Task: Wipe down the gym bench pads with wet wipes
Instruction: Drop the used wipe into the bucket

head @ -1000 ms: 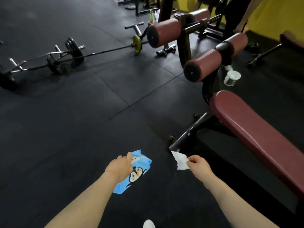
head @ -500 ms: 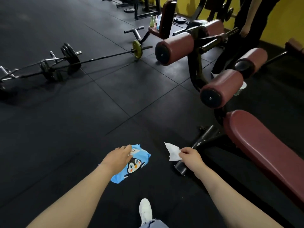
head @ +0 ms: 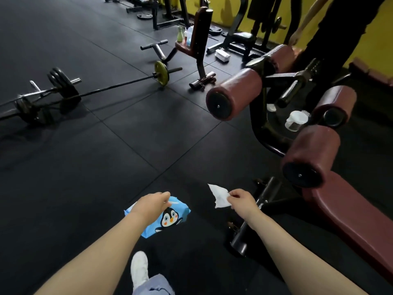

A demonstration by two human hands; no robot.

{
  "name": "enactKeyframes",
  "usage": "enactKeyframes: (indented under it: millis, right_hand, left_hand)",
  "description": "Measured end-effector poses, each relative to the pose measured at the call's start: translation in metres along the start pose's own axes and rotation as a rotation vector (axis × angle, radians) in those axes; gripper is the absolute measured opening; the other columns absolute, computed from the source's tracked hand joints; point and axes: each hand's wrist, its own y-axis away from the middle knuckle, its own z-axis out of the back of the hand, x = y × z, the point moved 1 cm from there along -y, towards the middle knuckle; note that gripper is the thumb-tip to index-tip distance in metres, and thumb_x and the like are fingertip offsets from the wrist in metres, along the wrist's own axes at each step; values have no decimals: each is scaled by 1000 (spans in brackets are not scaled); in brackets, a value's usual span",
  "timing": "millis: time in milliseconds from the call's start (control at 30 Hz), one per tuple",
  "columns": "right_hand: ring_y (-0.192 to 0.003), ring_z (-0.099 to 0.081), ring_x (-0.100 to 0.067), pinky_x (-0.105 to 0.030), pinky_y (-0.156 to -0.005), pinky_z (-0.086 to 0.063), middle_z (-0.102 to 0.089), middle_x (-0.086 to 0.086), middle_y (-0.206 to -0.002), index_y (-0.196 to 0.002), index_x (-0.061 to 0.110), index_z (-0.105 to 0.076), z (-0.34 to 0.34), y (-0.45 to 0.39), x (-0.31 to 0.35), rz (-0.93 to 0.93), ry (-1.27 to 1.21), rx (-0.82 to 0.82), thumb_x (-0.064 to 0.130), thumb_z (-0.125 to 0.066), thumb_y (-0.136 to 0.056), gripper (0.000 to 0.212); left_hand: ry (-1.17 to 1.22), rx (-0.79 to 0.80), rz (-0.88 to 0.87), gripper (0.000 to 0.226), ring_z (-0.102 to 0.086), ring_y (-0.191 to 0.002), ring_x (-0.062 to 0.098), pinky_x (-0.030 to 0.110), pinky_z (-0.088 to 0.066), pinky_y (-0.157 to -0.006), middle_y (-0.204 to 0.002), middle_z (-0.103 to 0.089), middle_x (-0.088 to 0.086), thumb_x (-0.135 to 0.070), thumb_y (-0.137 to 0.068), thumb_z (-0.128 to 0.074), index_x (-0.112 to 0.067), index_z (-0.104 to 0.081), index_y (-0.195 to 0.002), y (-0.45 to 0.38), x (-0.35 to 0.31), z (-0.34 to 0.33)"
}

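Observation:
My left hand (head: 152,204) grips a blue wet-wipe pack (head: 170,218) with a penguin printed on it, held low over the floor. My right hand (head: 242,201) pinches a white wet wipe (head: 220,195) by one edge; the wipe hangs free to the left of my fingers. The maroon bench pad (head: 344,222) slopes away at the right, apart from both hands. Above it are three maroon roller pads, one low (head: 312,154), one to the left (head: 238,92), one small at the right (head: 338,101).
The bench's black steel foot (head: 253,213) lies just below my right hand. A barbell (head: 119,84) with plates lies across the black rubber floor. A clear cup (head: 295,120) sits past the rollers. Another person in black (head: 331,39) stands at the back right. My white shoe (head: 139,267) is below.
The view has lifted and drawn nearer the bench, so the rollers look larger. Both hands keep their hold on the pack and the wipe, and have drawn a little further apart.

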Motion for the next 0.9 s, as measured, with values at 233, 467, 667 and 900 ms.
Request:
enactKeyframes:
  millis: [233, 467, 667, 900]
  right_hand:
    - [-79, -65, -18, -27, -63, -46, -69, -1, -87, -91, 19, -68, -53, -72, 74, -69, -14, -121, 15, -55, -82, 16]
    - [-78, -64, -20, -32, -67, -50, -70, -4, -85, -89, 21, -68, -122, -138, 137, -179, -112, -157, 20, -56, -83, 14]
    - [-81, -64, -20, -33, -69, -52, -68, -1, -87, -90, 21, -67, -146, -203, 187, -225, -137, -162, 19, -54, -85, 14]
    - [-82, -62, -20, -32, -70, -50, -67, -3, -88, -88, 19, -67, -137, -290, 230, -276, -230, -193, 17, -52, -85, 15]
  left_hand:
    - [-59, 82, -82, 16, -48, -69, 16, 31, -42, -59, -80, -39, -7, -35, -105, -39, -20, -45, -102, -107, 85, 56]
    - [-37, 102, -115, 27, -48, -76, 23, 33, -36, -62, -92, -54, 3, -40, -103, -39, -13, -40, -100, -197, 169, 112]
    - [-115, 221, -152, 35, -45, -70, 19, 31, -35, -61, -89, -44, 0, -48, -96, -52, -16, -41, -90, -281, 201, 136]
    - [-202, 307, -136, 31, -54, -72, 19, 29, -37, -57, -85, -57, 2, -44, -94, -49, -14, -54, -90, -387, 206, 160]
